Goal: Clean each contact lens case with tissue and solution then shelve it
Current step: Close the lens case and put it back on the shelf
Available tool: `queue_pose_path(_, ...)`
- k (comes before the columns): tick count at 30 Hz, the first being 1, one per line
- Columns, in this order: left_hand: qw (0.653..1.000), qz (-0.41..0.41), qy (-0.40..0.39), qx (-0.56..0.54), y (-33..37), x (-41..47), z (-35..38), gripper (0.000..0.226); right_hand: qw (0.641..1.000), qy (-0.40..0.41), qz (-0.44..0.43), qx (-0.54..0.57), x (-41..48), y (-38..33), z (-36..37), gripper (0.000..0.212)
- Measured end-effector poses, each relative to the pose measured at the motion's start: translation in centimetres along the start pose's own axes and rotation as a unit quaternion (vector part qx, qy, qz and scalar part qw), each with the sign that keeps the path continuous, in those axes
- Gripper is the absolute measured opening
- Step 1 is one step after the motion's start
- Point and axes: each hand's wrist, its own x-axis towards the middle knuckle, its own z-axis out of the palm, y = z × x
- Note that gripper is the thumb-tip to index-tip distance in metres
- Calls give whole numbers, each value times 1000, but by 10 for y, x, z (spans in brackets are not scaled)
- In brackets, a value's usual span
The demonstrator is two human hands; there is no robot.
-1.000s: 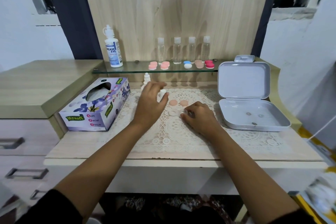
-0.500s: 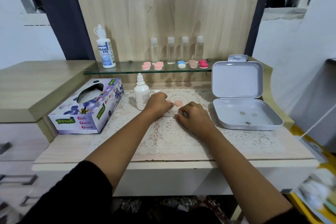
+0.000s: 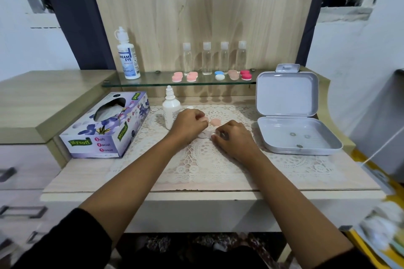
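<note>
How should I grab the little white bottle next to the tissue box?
Grip the little white bottle round its wide middle, not the thin nozzle on top. It stands upright, so come in level from the front: the tissue box is close on its left and the left hand on its right.

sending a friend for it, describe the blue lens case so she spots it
Find the glass shelf on the wooden panel. The blue case is the middle of five there, the only one with blue and white caps, not pink or red.

Purple flower-printed tissue box, cream lace-patterned mat, pale grey storage box, white bottle, peach caps, light wood-grain panel
</note>
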Motion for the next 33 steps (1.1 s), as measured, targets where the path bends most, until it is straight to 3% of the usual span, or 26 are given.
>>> queue_pose_path(8, 999, 33, -32, -10, -21, -20, -11, 37, 1000, -6, 1, -11, 2, 1, 2, 31)
queue_pose_path(16, 997, 71, -31, -28, -32, -23, -6, 31, 1000, 1, 2, -1, 2, 1, 2, 28)
queue_pose_path(25, 987, 155, -21, 41, -35, -26, 1, 30, 1000, 3, -2, 1, 2, 2, 2, 27)
queue_pose_path(33, 985, 162, -23, 51, -34, -27, 0, 29, 1000, 2, -5, 8, 3, 3, 3, 27)
